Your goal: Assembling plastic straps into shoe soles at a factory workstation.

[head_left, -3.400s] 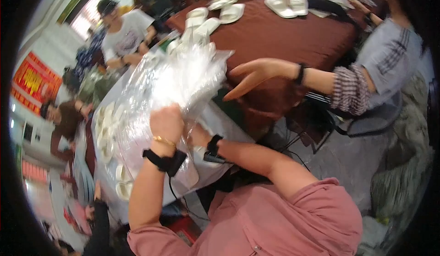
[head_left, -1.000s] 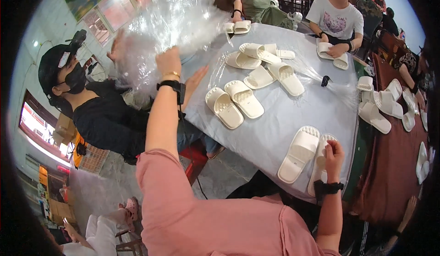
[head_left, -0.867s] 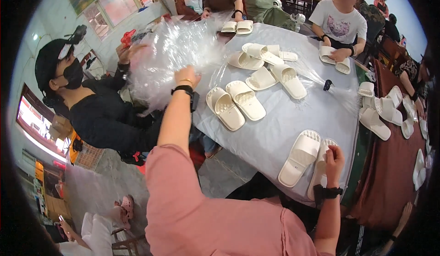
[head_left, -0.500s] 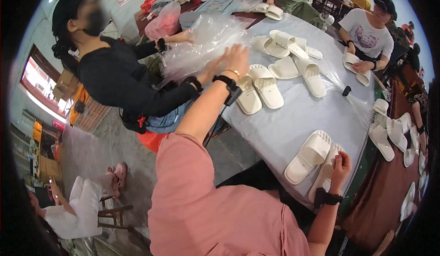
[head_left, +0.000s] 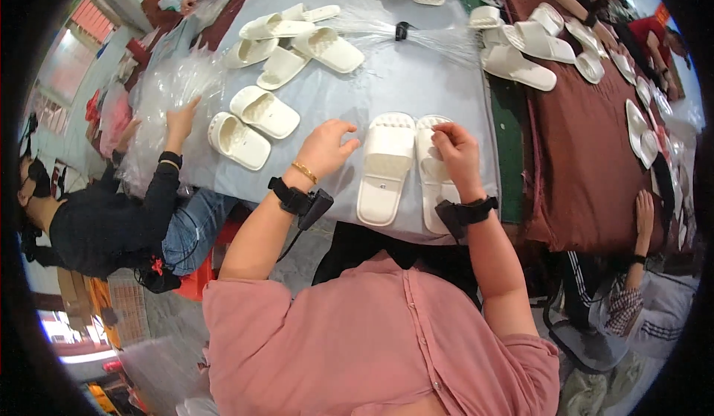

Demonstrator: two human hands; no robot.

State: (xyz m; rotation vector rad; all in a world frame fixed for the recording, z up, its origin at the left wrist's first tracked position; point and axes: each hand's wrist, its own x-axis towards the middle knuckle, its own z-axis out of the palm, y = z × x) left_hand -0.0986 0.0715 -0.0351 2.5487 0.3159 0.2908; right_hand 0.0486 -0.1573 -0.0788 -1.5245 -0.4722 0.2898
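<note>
A pair of white slide slippers stands on the pale covered table in front of me: the left slipper (head_left: 387,167) shows whole, while the right slipper (head_left: 439,170) is partly covered by my right hand. My right hand (head_left: 460,157) is above that slipper's strap, its fingers curled together in a pinch; whether anything is between the fingertips cannot be made out. Just left of the pair hovers my left hand (head_left: 327,150), thumb and fingers apart, holding nothing. Further left sits another pair, one slipper (head_left: 239,141) beside another slipper (head_left: 266,111).
Several loose slippers (head_left: 284,40) lie at the table's far left. A bundle of clear plastic bags (head_left: 401,30) is tied with a black band. At left a person handles clear plastic bags (head_left: 167,111). More slippers (head_left: 539,44) line the brown cloth-covered table (head_left: 573,141) at right.
My view has swung to the right. My left hand has drawn back from the neighbour's plastic bags to beside the slipper pair. The right hand stays over the right slipper.
</note>
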